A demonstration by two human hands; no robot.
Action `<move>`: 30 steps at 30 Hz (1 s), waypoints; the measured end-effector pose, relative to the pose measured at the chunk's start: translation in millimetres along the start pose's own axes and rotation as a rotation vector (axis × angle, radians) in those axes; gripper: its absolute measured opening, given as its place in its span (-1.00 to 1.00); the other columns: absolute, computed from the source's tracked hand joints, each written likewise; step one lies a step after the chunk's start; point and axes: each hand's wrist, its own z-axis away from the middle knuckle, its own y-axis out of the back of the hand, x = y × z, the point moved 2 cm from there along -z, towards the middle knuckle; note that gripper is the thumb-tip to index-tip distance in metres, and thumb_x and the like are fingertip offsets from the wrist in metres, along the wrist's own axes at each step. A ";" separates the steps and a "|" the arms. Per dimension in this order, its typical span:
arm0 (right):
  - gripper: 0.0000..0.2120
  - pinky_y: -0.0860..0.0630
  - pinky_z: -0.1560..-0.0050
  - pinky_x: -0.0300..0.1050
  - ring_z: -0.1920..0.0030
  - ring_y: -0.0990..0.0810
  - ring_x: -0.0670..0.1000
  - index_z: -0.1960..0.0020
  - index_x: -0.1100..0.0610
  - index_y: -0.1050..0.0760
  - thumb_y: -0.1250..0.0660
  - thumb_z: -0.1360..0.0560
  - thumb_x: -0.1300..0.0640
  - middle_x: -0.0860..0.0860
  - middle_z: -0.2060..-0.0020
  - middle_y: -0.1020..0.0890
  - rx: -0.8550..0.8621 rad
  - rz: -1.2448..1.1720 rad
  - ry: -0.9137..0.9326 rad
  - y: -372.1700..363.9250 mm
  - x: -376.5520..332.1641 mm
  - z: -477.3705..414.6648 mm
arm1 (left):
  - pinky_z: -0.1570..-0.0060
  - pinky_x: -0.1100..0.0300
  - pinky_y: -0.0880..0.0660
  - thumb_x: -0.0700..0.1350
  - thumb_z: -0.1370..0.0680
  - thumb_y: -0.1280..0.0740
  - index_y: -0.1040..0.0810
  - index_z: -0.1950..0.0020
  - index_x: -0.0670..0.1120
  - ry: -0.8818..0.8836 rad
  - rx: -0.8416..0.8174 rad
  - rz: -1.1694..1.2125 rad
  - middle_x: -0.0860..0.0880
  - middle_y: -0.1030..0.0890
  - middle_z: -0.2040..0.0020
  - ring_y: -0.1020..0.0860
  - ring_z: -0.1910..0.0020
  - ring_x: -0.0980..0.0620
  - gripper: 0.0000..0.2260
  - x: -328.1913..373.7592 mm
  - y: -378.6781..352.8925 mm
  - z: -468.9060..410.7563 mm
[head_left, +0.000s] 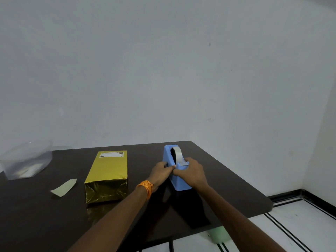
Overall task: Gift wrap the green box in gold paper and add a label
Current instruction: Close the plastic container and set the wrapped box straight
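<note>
The box wrapped in gold paper (107, 176) lies flat on the dark table (227, 179), with a white label (111, 154) stuck near its far end. To its right stands a blue tape dispenser (173, 166) holding a roll of tape. My left hand (161, 172), with an orange thread band at the wrist, grips the dispenser's left side. My right hand (190, 172) holds the dispenser's front end at the cutter, fingers curled over it. Whether a strip of tape is being pinched cannot be made out.
A pale strip of backing paper (64, 187) lies left of the gold box. A crumpled clear plastic bag (25, 160) sits at the table's far left corner. The table edge runs diagonally on the right, with a green object (219, 234) on the white floor below it.
</note>
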 end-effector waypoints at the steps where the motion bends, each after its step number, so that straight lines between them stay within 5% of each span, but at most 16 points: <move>1: -0.58 -0.53 0.27 -0.21 0.18 -0.59 -0.12 -0.07 0.08 -0.52 -0.52 -0.32 -0.09 -0.07 0.11 -0.61 0.000 -0.007 -0.005 0.8 2.0 -1.0 | -0.09 -0.03 -0.60 0.02 -0.53 -0.36 -0.62 -0.11 -0.10 -0.003 0.009 -0.005 -0.03 -0.68 -0.04 -0.66 0.00 -0.01 -0.75 0.5 -1.4 -1.1; 6: -0.62 -0.53 0.25 -0.21 0.18 -0.59 -0.11 -0.02 0.06 -0.52 -0.53 -0.31 -0.08 -0.09 0.15 -0.60 0.010 -0.011 -0.027 15.9 17.3 -11.3 | 0.03 0.12 -0.60 0.02 -0.54 -0.36 -0.60 -0.10 -0.14 -0.024 0.019 -0.059 -0.06 -0.66 -0.04 -0.64 0.02 -0.01 -0.74 8.0 -22.0 -14.3; 17: -0.65 -0.52 0.24 -0.14 0.18 -0.64 0.01 0.05 0.19 -0.57 -0.52 -0.33 -0.04 0.04 0.20 -0.66 0.054 -0.025 -0.062 55.7 60.1 -29.3 | 0.00 0.12 -0.60 0.04 -0.55 -0.36 -0.59 -0.12 -0.17 -0.059 0.000 -0.037 -0.07 -0.65 -0.04 -0.63 0.01 -0.02 -0.70 29.6 -79.2 -27.7; 22: -0.63 -0.50 0.21 -0.16 0.20 -0.58 -0.02 -0.04 0.23 -0.57 -0.52 -0.37 0.02 0.10 0.11 -0.67 0.075 -0.030 -0.059 69.8 68.9 -31.0 | 0.12 0.15 -0.56 0.08 -0.54 -0.37 -0.56 0.09 -0.20 -0.079 -0.014 -0.102 -0.12 -0.65 0.04 -0.63 0.07 -0.04 -0.68 35.5 -93.2 -32.2; 25: -0.67 -0.50 0.21 -0.18 0.20 -0.57 -0.03 -0.03 0.20 -0.57 -0.52 -0.38 0.04 0.08 0.11 -0.66 0.077 -0.012 -0.068 74.5 71.4 -32.2 | 0.27 0.23 -0.47 0.09 -0.53 -0.37 -0.45 0.22 -0.12 -0.093 -0.012 -0.146 -0.11 -0.61 0.15 -0.57 0.18 -0.01 -0.68 39.6 -96.9 -33.9; 30: -0.69 -0.45 0.28 -0.25 0.20 -0.57 -0.09 -0.02 0.12 -0.54 -0.53 -0.36 0.03 -0.05 0.17 -0.62 0.067 -0.033 -0.084 75.8 71.6 -32.2 | 0.21 0.23 -0.53 0.09 -0.54 -0.36 -0.53 0.11 -0.17 -0.088 -0.036 -0.142 -0.13 -0.65 0.05 -0.62 0.10 -0.02 -0.70 42.2 -97.7 -32.0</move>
